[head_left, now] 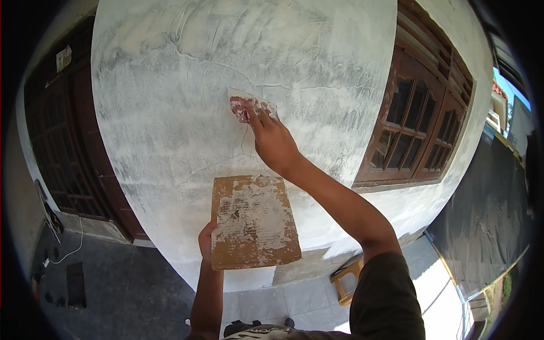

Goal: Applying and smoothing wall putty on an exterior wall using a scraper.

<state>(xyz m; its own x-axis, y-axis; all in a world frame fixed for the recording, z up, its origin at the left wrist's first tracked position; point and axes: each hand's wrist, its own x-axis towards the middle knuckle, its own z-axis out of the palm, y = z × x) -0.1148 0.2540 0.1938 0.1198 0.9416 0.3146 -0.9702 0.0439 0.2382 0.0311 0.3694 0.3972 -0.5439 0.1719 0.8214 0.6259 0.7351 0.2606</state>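
Wall [170, 113] takes up most of the view, grey and patchy with plaster. Plaster board [254, 222] sits around 6 o'clock, left hand [206, 242] gripping its lower left edge. Right hand [273, 141] near centre presses a small scraper [245, 103] flat against it. Wooden window [413, 130] at 3 o'clock

Grey paved floor [141, 289] with low wooden stool [347, 277], dark box [75, 284].
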